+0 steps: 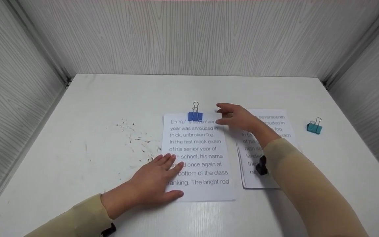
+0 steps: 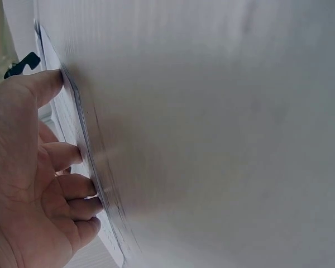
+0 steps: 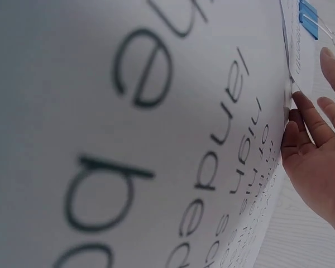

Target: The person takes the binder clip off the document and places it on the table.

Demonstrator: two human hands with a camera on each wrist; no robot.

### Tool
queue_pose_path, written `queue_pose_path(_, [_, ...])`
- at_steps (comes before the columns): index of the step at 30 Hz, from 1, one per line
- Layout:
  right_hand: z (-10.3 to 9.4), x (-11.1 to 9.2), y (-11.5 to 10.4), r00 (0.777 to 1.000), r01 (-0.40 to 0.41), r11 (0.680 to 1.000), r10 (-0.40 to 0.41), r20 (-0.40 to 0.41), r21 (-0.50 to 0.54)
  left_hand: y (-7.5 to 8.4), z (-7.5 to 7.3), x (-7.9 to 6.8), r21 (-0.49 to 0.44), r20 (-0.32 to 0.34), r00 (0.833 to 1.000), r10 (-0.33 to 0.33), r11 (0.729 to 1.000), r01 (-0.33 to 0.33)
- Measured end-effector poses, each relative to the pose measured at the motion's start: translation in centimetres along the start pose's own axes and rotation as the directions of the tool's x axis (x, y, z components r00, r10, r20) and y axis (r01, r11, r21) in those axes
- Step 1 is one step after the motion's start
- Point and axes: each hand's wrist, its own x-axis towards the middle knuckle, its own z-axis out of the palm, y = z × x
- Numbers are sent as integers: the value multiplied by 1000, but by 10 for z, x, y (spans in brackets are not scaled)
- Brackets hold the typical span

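Observation:
A printed paper stack (image 1: pixel 196 191) lies in the middle of the table, with a blue binder clip (image 1: pixel 195 116) on its top edge, wire handles pointing away. My left hand (image 1: pixel 155 179) rests on the stack's lower left side, fingers spread over the print. In the left wrist view, the thumb and fingertips (image 2: pixel 85 209) meet the paper's edge. My right hand (image 1: pixel 239 117) is by the stack's top right corner, fingers bent loosely and holding nothing. The right wrist view shows that hand (image 3: pixel 318 162) beside the paper edges, near the blue clip (image 3: pixel 309 19).
A second printed stack (image 1: pixel 258 182) lies to the right, partly hidden under my right forearm. Farther right sits a teal binder clip (image 1: pixel 314 127). Dark scuff marks (image 1: pixel 140 141) dot the white tabletop at left. Pale wood-grain panels (image 1: pixel 196 39) enclose the back and sides.

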Motion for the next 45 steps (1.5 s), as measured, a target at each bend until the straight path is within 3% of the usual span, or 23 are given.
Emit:
queue_pose_path(9, [3, 2, 3, 1000, 14, 999, -13, 14, -35, -1, 0, 0, -9, -7, 1000, 10, 1000, -10])
queue_pose_path(21, [5, 1, -1, 999, 39, 992, -35, -31, 123, -2, 1, -1, -15, -7, 1000, 13, 1000, -14])
queue_pose_path(29, [8, -8, -8, 997, 54, 957, -38, -60, 285, -1, 0, -2, -11, -18, 1000, 14, 1000, -14])
queue_pose_path(45, [15, -28, -8, 994, 53, 940, -81, 69, 337, 2, -2, -1, -18, -12, 1000, -2, 1000, 1])
